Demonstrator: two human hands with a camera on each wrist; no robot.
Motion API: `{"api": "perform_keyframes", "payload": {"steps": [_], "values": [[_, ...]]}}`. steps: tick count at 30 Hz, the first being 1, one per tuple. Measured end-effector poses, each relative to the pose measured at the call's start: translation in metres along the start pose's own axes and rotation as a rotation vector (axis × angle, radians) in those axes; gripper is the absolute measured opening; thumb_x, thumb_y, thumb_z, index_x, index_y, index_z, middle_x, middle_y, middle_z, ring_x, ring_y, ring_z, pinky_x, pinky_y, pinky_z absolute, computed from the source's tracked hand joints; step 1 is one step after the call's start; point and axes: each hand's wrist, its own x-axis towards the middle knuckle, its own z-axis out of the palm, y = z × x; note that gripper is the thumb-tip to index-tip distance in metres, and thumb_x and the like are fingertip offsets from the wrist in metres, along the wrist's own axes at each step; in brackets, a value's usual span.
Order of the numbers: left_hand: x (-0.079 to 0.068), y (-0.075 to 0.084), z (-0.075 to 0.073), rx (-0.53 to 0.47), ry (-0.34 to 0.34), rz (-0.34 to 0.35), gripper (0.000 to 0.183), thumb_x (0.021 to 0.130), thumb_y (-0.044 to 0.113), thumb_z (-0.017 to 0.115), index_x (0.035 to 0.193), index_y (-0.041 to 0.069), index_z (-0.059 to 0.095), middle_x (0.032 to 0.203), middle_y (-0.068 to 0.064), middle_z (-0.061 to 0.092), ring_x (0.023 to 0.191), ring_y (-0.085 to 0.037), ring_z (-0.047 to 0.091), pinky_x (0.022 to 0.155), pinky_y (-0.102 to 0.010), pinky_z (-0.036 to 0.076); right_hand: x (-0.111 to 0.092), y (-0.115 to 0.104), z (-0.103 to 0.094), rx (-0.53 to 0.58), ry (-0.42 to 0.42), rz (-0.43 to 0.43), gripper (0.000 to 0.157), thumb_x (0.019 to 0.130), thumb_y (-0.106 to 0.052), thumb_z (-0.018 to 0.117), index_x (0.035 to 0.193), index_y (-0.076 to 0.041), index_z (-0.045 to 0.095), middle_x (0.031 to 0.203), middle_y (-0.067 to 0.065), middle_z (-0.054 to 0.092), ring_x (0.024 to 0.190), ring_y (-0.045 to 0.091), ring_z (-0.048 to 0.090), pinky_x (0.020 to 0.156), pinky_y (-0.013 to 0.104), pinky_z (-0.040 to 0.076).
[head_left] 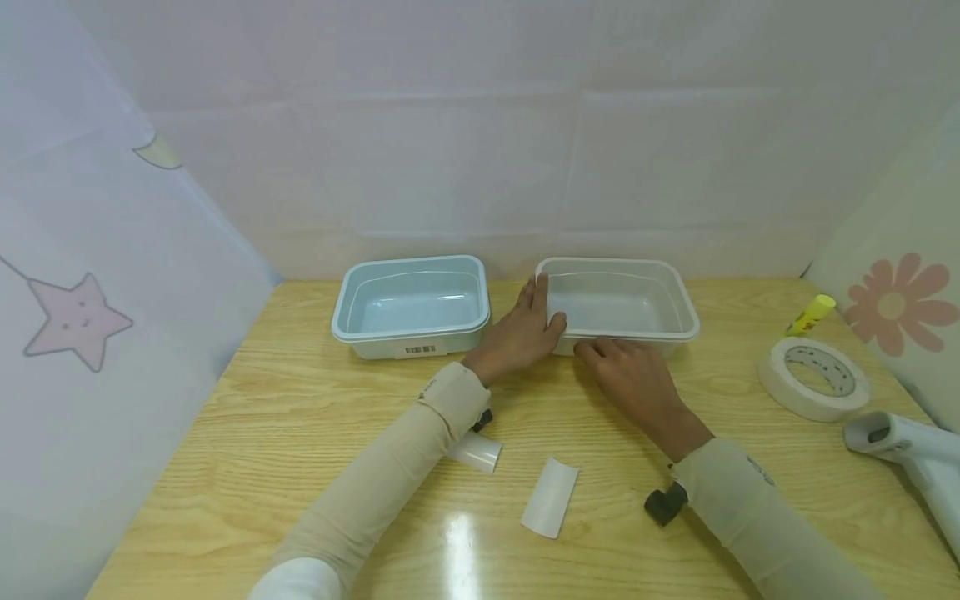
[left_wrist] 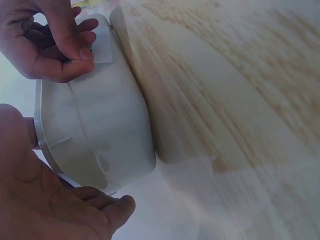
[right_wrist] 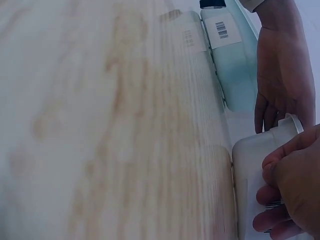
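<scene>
The whitish plastic container [head_left: 618, 304] stands at the back of the table. My left hand [head_left: 525, 325] steadies its left end, fingers extended along the side and thumb near the front rim. At the front wall is my right hand [head_left: 633, 379], its fingers bent. Between its thumb and fingers, in the left wrist view, it pinches the edge of a white label [left_wrist: 102, 47] lying against that wall. Part of a barcode [right_wrist: 273, 205] shows between the right fingers in the right wrist view. Those fingers hide much of the label.
Left of the hands stands a light blue container [head_left: 412, 325] with a barcode label [head_left: 420, 348]. Two white paper pieces, one a curled strip [head_left: 551, 497], lie nearer me. A tape roll [head_left: 815, 379], yellow glue stick [head_left: 812, 315] and white scanner-like device [head_left: 911, 454] are at right.
</scene>
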Motion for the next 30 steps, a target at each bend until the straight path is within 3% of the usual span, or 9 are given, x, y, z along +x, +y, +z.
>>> {"api": "perform_keyframes", "payload": {"steps": [6, 11, 16, 19, 24, 26, 30], "values": [[0.000, 0.001, 0.001, 0.008, 0.002, -0.001, 0.077, 0.105, 0.058, 0.021, 0.161, 0.015, -0.010, 0.167, -0.007, -0.009, 0.152, -0.025, 0.014, 0.113, -0.043, 0.034, -0.001, 0.001, 0.000, -0.008, 0.019, -0.023, 0.020, 0.087, 0.002, 0.075, 0.102, -0.007, 0.065, 0.088, 0.009, 0.071, 0.063, 0.016, 0.061, 0.047, 0.030, 0.048], [0.000, 0.001, 0.000, 0.007, -0.003, -0.007, 0.076, 0.106, 0.057, 0.022, 0.161, 0.015, -0.010, 0.167, -0.007, -0.009, 0.152, -0.025, 0.012, 0.115, -0.043, 0.032, -0.002, -0.001, 0.000, 0.013, -0.021, -0.021, 0.016, 0.091, -0.004, 0.073, 0.103, -0.007, 0.063, 0.091, 0.010, 0.069, 0.061, 0.016, 0.058, 0.045, 0.029, 0.046], [0.000, 0.002, 0.000, 0.004, -0.010, -0.013, 0.076, 0.105, 0.057, 0.022, 0.161, 0.015, -0.010, 0.167, -0.006, -0.010, 0.152, -0.023, 0.009, 0.116, -0.042, 0.030, -0.007, -0.006, 0.000, 0.150, -0.091, 0.016, 0.022, 0.088, -0.004, 0.077, 0.105, -0.009, 0.066, 0.105, 0.008, 0.064, 0.061, 0.014, 0.055, 0.043, 0.025, 0.043], [0.000, 0.002, 0.000, 0.000, -0.010, -0.013, 0.077, 0.105, 0.057, 0.023, 0.161, 0.015, -0.009, 0.167, -0.007, -0.009, 0.152, -0.024, 0.011, 0.114, -0.042, 0.033, -0.013, -0.007, 0.002, 0.332, -0.138, 0.098, 0.020, 0.092, -0.001, 0.068, 0.108, -0.012, 0.067, 0.115, 0.002, 0.062, 0.075, 0.013, 0.060, 0.050, 0.024, 0.046], [-0.001, 0.001, 0.000, -0.011, -0.009, -0.014, 0.076, 0.106, 0.054, 0.024, 0.162, 0.015, -0.008, 0.167, -0.007, -0.008, 0.152, -0.024, 0.011, 0.110, -0.044, 0.037, -0.027, 0.002, 0.003, 0.587, -0.189, 0.303, 0.023, 0.102, -0.010, 0.052, 0.120, -0.016, 0.066, 0.123, -0.005, 0.063, 0.105, 0.013, 0.062, 0.079, 0.034, 0.055], [0.000, 0.001, -0.001, -0.012, -0.012, -0.012, 0.075, 0.106, 0.054, 0.024, 0.162, 0.016, -0.009, 0.167, -0.007, -0.008, 0.152, -0.023, 0.010, 0.107, -0.044, 0.041, -0.035, 0.010, 0.002, 0.639, -0.204, 0.373, 0.026, 0.105, -0.014, 0.050, 0.125, -0.017, 0.065, 0.125, -0.005, 0.063, 0.107, 0.014, 0.062, 0.086, 0.039, 0.053], [0.001, 0.000, -0.003, -0.007, -0.020, -0.011, 0.074, 0.106, 0.053, 0.025, 0.161, 0.018, -0.010, 0.167, -0.007, -0.008, 0.152, -0.024, 0.012, 0.095, -0.042, 0.048, -0.048, 0.028, -0.002, 0.693, -0.214, 0.508, 0.027, 0.106, -0.020, 0.049, 0.126, -0.020, 0.067, 0.121, -0.006, 0.067, 0.096, 0.013, 0.063, 0.081, 0.039, 0.052]]}}
